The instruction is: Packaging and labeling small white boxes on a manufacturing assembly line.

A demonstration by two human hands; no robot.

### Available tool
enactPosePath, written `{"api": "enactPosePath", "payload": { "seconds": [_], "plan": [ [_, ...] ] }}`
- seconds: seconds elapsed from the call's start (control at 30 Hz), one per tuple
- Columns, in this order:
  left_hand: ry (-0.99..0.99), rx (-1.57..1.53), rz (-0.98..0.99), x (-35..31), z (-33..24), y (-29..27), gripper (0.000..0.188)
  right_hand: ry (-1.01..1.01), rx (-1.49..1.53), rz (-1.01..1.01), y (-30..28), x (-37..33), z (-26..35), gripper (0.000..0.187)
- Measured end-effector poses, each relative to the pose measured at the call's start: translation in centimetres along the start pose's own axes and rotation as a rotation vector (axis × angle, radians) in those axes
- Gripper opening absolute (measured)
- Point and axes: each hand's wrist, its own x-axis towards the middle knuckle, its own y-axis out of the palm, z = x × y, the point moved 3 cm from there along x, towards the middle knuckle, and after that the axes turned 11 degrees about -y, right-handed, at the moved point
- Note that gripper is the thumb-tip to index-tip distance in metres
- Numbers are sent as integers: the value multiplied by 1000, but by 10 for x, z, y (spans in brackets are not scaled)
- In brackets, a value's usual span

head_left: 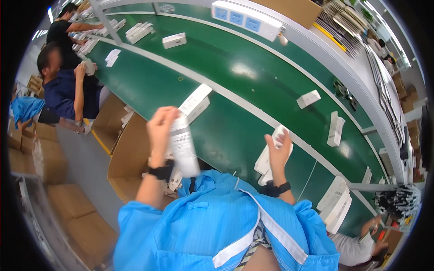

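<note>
A white printed carton (184, 149) hangs in my left hand (161, 128), slightly blurred, above the near edge of the green work table. Just beyond it, another white box (195, 103) lies on the table against the pale divider strip. My right hand (279, 151) is over the table to the right, its thumb and fingers around the upper end of a white carton (263, 161). The hand partly covers that carton, and more white cardboard shows below it.
A large open cardboard box (131, 151) stands at the table's left edge. Several white boxes (174, 40) lie on the green surface (239, 115). A power strip (246, 20) is fixed to the shelf ahead. Co-workers (65, 90) work at the left; another person (357, 248) is at lower right.
</note>
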Motion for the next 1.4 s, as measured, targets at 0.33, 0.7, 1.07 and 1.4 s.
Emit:
{"api": "enactPosePath", "payload": {
  "seconds": [0.33, 0.7, 1.07, 1.4],
  "plan": [
    [-165, 60, 280, -25, 45, 5, 19, 366, -294, -142, -66, -55, -177, 46],
    [-193, 47, 835, -65, 24, 131, 28, 552, 351, -178, -85, -40, -139, 25],
    [-336, -533, 666, -83, -15, 193, 58, -163, 558, 298, -16, -26, 87, 46],
    [-349, -447, 707, -79, -13, 180, 57, -275, 509, 394, 0, -15, 91, 97]
  ]
}}
